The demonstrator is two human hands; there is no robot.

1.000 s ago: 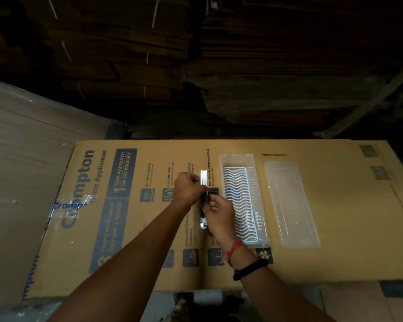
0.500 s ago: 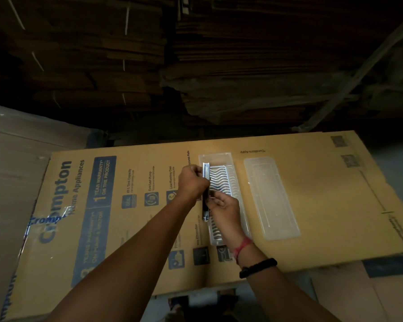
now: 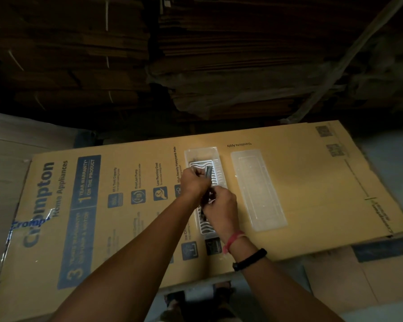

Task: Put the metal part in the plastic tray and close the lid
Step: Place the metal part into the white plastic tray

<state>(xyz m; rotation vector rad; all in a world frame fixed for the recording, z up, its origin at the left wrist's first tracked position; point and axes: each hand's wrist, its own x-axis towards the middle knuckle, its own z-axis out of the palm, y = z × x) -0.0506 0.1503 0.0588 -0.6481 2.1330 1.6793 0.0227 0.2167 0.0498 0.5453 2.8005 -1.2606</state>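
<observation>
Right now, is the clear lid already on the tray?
No, the clear lid lies flat on the cardboard beside the tray, apart from it.

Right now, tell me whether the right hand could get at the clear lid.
Probably yes. The lid lies flat on the cardboard box just right of the right hand with nothing between them, but that hand first has to let go of the metal part.

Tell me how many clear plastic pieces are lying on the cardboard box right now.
2. The plastic tray with the wavy white insert lies under both hands, partly covered by them. The clear lid lies flat just to its right, apart from it. Nothing suggests a third piece hidden.
</observation>
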